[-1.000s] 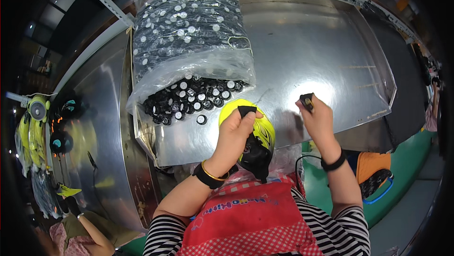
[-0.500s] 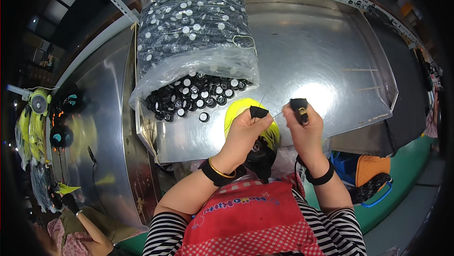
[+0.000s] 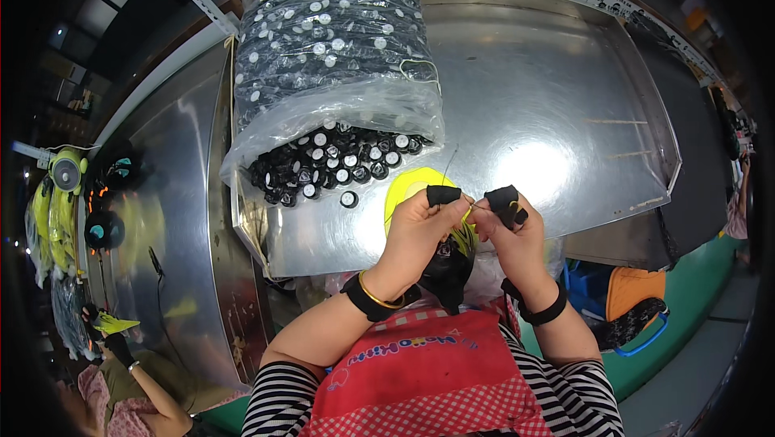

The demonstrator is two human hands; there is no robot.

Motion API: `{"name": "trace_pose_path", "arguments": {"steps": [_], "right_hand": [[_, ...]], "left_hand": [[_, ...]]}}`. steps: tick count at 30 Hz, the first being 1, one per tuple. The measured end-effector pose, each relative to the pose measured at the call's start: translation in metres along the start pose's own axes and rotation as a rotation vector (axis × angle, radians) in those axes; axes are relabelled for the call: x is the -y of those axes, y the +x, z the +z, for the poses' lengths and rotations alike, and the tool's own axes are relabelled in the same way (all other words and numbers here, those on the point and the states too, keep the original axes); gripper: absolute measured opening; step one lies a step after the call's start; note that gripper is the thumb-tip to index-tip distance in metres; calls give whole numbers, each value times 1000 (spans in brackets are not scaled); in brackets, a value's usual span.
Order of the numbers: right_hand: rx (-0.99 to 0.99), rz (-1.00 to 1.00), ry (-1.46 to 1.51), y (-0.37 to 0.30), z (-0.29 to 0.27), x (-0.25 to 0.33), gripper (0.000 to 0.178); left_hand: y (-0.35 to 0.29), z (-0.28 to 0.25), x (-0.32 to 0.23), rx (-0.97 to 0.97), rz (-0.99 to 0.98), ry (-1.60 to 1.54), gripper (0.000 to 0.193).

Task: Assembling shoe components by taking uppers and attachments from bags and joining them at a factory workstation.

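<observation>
The person's two hands meet close together at the near edge of one steel table (image 3: pixel 565 114). The left hand (image 3: pixel 416 231) has its fingers curled together, a black sleeve over one fingertip, pinching at a thin yellow strand just beside the right hand (image 3: pixel 513 235). The right hand's fingers are likewise drawn together, clamped on one small black part (image 3: pixel 508 204) held just above the table's near edge. Directly under the hands lies one yellow disc (image 3: pixel 412 187), mostly covered by them. Each wrist wears one black band, and the left carries one gold bangle (image 3: pixel 379 298) as well. To the far left of the hands sits one big clear plastic bag (image 3: pixel 339 58), open toward the near side and full of small black round caps (image 3: pixel 323 167) with white centres, too many to count; one cap (image 3: pixel 349 200) lies loose apart from the heap. At the near left, another person's arm (image 3: pixel 149 388) shows
</observation>
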State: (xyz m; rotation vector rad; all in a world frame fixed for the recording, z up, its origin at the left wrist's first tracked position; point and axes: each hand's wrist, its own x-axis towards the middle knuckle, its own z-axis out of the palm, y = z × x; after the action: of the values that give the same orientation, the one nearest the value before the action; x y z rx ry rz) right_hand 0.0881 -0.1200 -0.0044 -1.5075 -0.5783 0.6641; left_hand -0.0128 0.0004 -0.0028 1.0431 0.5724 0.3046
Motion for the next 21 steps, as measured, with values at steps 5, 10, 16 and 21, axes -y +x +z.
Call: {"name": "trace_pose_path", "arguments": {"steps": [5, 10, 16, 21], "right_hand": [[62, 131, 98, 4, -1, -1, 19], [-138, -528, -1203, 6, -5, 3, 23], [-17, -430, -1274, 3, -8, -1, 24], [-60, -433, -1063, 10, -12, 2, 26]], "left_hand": [[0, 2, 1, -38, 38, -79, 9], [-1, 0, 3, -40, 33, -114, 6], [-1, -1, 8, -5, 21, 43, 4], [0, -3, 13, 4, -1, 132, 3]]}}
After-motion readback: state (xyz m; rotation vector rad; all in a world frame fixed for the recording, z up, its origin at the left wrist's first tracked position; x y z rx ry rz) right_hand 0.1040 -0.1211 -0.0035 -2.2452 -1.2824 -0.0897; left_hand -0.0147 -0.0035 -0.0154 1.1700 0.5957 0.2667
